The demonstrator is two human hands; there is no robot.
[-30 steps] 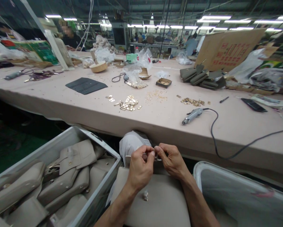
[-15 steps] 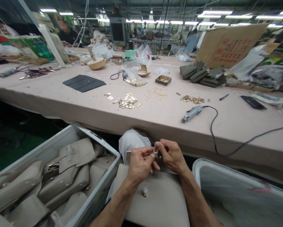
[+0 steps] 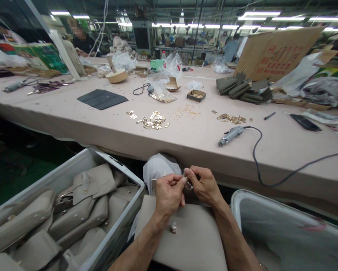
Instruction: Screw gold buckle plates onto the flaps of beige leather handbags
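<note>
My left hand [image 3: 169, 192] and my right hand [image 3: 203, 184] meet above a beige bag [image 3: 191, 241] lying on my lap. Thumb and fingers of both hands pinch a small metal piece [image 3: 187, 180], mostly hidden between the fingertips. A metal clasp [image 3: 173, 227] sits on the bag's front, below my left hand. On the table [image 3: 157, 145] ahead lie a pile of gold metal plates [image 3: 153, 121], scattered tiny gold parts [image 3: 187, 112], a second pile of metal pieces [image 3: 232, 119] and a grey electric screwdriver [image 3: 231, 135] with a dark cord.
A crate [image 3: 142, 184] of beige bags stands at the left, another grey bin [image 3: 236, 199] at the right. Farther back are a black sheet [image 3: 102, 99], a small parts box [image 3: 196, 95], dark green bags [image 3: 242, 88], a large carton [image 3: 278, 54] and a person [image 3: 82, 41].
The metal piece between my fingertips has turned and is now more covered. My left fingers have curled in closer. The whole view has shifted slightly.
</note>
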